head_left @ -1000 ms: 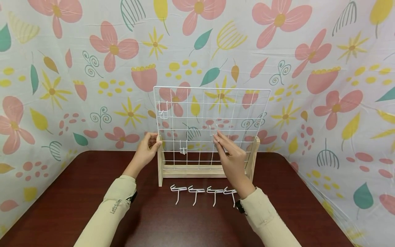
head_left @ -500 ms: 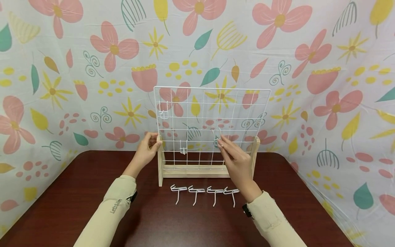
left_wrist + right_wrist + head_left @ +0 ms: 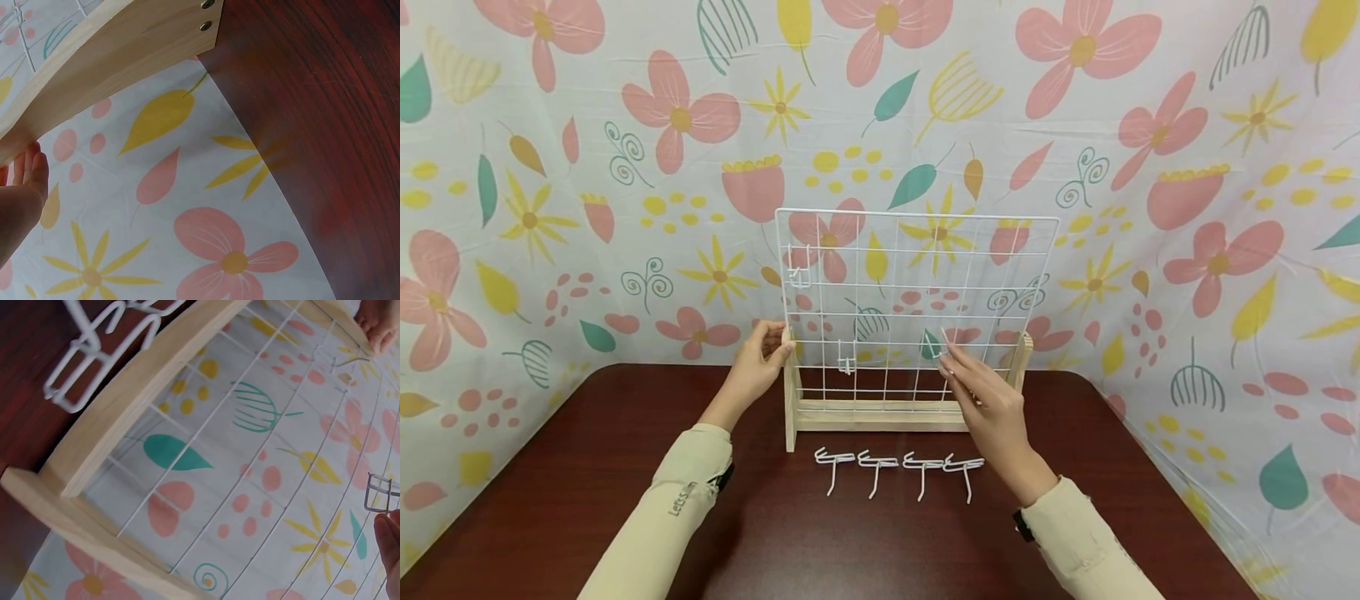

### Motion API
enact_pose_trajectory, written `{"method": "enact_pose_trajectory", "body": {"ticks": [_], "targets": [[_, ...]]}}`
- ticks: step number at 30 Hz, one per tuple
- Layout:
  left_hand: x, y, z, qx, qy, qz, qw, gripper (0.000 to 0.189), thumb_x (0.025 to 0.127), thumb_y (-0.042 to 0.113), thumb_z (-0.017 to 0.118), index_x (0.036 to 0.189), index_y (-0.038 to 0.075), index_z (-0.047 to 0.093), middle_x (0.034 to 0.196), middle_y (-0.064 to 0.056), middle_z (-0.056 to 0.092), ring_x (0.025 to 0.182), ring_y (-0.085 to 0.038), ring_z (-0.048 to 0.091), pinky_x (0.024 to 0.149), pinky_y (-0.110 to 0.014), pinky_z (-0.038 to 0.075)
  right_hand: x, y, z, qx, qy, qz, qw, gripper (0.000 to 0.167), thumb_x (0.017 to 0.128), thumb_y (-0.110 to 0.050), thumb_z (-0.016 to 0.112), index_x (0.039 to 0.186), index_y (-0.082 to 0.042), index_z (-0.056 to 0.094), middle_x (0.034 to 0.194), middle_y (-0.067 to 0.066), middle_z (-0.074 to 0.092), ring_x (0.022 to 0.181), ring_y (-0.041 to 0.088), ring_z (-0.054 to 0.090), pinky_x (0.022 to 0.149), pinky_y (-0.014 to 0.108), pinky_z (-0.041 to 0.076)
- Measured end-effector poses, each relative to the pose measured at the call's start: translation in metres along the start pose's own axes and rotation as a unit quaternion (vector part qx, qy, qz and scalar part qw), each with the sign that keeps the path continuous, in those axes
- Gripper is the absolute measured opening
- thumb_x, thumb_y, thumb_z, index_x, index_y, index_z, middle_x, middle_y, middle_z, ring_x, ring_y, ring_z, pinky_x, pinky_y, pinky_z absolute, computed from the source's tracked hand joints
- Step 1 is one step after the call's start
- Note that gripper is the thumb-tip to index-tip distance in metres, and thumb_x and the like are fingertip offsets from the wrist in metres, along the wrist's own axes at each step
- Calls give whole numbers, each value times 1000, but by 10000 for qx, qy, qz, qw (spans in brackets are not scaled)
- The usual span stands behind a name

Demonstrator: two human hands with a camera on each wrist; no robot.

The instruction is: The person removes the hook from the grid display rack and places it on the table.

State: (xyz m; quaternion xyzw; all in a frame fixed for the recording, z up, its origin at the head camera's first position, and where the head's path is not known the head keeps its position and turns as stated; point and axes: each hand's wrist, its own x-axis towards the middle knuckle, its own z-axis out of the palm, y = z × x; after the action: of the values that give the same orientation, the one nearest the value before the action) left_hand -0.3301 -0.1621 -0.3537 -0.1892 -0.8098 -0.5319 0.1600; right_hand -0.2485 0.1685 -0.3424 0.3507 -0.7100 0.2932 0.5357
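A white wire grid panel (image 3: pixel 917 215) stands upright in a wooden stand (image 3: pixel 880 417). My left hand (image 3: pixel 758 357) grips the top of the stand's left side post (image 3: pixel 790 400); the left wrist view has the fingers (image 3: pixel 39 169) against that wood. Between thumb and fingertips, my right hand (image 3: pixel 991 404) pinches a white wire hook (image 3: pixel 377 492) in front of the grid's right half, its prongs pointing up. Two similar hooks hang on the grid, one at upper left (image 3: pixel 799 275) and another lower down (image 3: pixel 847 362).
Several white hooks lie in a row on the dark red-brown table (image 3: pixel 880 550), in front of the stand; the rightmost hook (image 3: pixel 964 463) is below my right hand. A flower-patterned cloth (image 3: pixel 880 108) hangs behind and on both sides. The stand's right post (image 3: pixel 1021 362) is behind my right hand.
My right hand has moved right and down, carrying the hook from near the grid's middle towards its right side. The left hand has stayed on the post.
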Motion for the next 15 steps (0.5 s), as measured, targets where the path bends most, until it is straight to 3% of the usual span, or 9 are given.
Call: {"method": "enact_pose_trajectory", "body": {"ticks": [4, 8, 11, 15], "targets": [[-1, 1, 0, 21, -10, 3, 10000, 35, 98, 8, 56, 127, -6, 44, 120, -29, 54, 114, -39, 53, 102, -50, 41, -6, 2, -4, -50, -112, -130, 9998, 32, 76, 9, 73, 108, 1, 72, 115, 17, 67, 99, 33, 67, 91, 30, 52], [-1, 1, -1, 39, -15, 6, 10000, 34, 98, 8, 56, 127, -7, 44, 120, -29, 54, 114, -39, 53, 102, -50, 42, -12, 5, -8, -34, -198, -191, 9996, 20, 89, -7, 67, 107, 1, 73, 114, 18, 67, 98, 34, 67, 90, 30, 52], [-1, 2, -1, -17, -15, -13, 10000, 34, 98, 7, 56, 126, -6, 45, 120, -29, 54, 114, -39, 53, 101, -50, 42, -16, 6, -11, -70, -250, -257, 9993, 25, 96, -17, 60, 106, 2, 73, 112, 18, 68, 96, 33, 67, 91, 27, 51], [-1, 2, -1, -7, -6, 32, 10000, 34, 97, 7, 56, 126, -7, 45, 119, -28, 54, 113, -39, 53, 101, -50, 42, -21, 8, -14, -117, -313, -416, 9986, 27, 98, -19, 58, 105, 2, 73, 112, 16, 69, 95, 33, 67, 93, 24, 49]]}}
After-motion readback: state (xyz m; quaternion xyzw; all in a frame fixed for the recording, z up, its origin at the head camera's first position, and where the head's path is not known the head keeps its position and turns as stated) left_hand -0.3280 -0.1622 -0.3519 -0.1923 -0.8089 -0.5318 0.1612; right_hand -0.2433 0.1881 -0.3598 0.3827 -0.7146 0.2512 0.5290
